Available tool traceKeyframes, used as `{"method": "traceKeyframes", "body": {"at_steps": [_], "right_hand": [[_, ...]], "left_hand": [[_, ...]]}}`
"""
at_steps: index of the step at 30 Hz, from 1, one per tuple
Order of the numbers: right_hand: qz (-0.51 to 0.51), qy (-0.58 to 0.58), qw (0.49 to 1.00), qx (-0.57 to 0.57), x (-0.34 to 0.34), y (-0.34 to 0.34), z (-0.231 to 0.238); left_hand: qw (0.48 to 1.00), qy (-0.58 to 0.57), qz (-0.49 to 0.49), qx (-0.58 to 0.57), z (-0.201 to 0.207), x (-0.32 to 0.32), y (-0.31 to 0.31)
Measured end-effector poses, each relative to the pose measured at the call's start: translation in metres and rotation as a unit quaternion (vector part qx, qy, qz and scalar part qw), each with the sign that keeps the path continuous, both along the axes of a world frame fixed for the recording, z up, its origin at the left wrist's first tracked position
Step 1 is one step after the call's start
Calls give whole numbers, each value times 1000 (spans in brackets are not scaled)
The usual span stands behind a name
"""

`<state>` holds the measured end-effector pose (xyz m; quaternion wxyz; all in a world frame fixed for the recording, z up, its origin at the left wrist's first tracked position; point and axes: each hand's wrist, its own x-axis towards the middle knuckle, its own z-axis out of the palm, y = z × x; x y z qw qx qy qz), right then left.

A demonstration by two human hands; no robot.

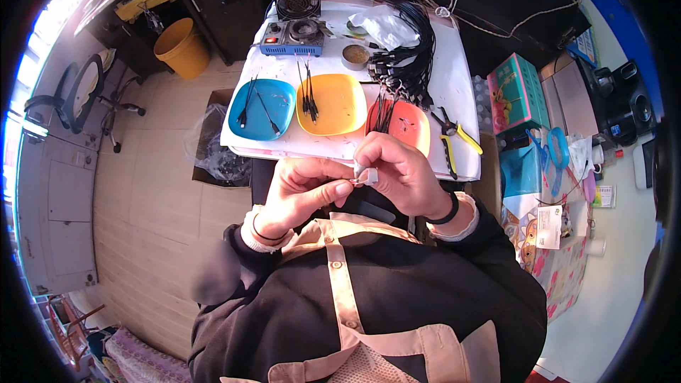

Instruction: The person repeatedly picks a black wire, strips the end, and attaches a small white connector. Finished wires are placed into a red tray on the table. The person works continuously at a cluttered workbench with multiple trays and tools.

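pinching a thin wire [356, 181] together, both hands [301, 188] [406, 176] curled in, nearly closed

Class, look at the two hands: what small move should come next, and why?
Probably hold the left grip steady and gently turn the right grip: both pinch close together at a thin, wire-like piece. Its details are too small to tell, so a small, careful motion seems wisest.

No lettering or numerals legible. Print too small to read stands on a white card [549, 227], lower right of the frame, and on a green-and-white packet [604, 196] near the right edge.
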<state>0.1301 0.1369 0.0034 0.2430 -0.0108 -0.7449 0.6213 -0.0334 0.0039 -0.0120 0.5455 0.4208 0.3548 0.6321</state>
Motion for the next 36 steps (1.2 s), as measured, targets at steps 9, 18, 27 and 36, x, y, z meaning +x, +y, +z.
{"method": "traceKeyframes", "body": {"at_steps": [9, 18, 27, 36], "right_hand": [[-24, 64, 988, 140, -31, 39, 5], [-144, 51, 988, -11, -31, 87, -20], [-202, -90, 974, -54, -10, 105, -56], [-210, -106, 970, -54, -2, 117, -61]], "left_hand": [[998, -10, -17, -55, 11, -35, 32], [986, 81, 128, -68, 51, -67, 81], [786, 596, 160, 46, -9, -94, 236], [697, 705, 125, -42, -83, -96, 293]]}}
